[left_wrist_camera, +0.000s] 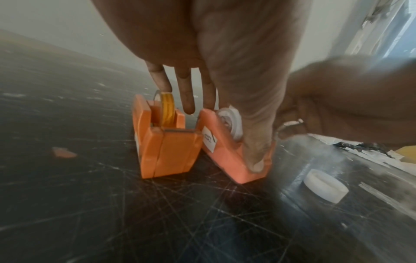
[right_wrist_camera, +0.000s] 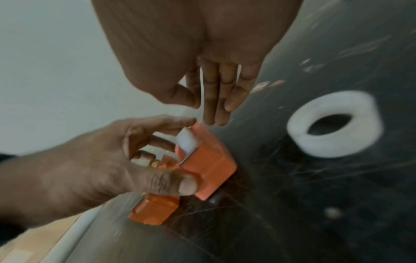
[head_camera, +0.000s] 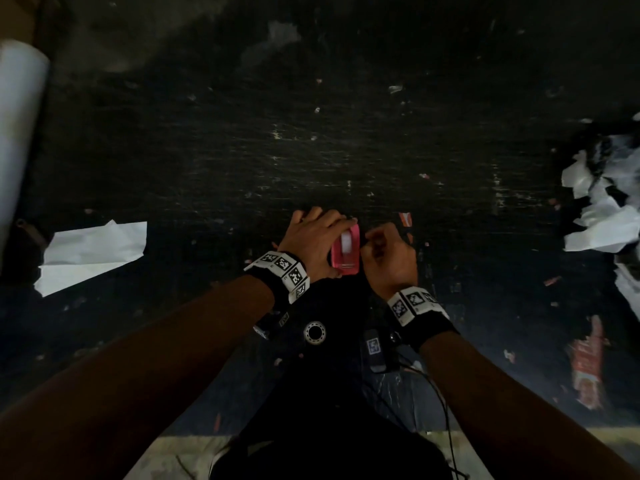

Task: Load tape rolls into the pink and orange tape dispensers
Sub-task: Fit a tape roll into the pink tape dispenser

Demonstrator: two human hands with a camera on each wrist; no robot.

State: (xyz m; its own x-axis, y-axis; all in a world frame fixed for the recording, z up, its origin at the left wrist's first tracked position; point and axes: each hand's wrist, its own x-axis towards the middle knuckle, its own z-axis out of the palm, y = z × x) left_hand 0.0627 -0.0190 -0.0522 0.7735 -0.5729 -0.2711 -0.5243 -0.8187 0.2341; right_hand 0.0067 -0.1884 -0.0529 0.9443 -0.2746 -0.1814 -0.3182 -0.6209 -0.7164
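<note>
The pink dispenser, white roll seated, is gripped on the tabletop by the left hand; the right hand is curled beside it, apparently pinching the tape end, though this cannot be confirmed; the roll could be dragged out by a careless pull.

A workshop-like place: a scratched black worktable littered with torn paper scraps and a paper roll.

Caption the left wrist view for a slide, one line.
Left hand steadies the pink dispenser holding a white tape roll, beside the loaded orange dispenser.
</note>
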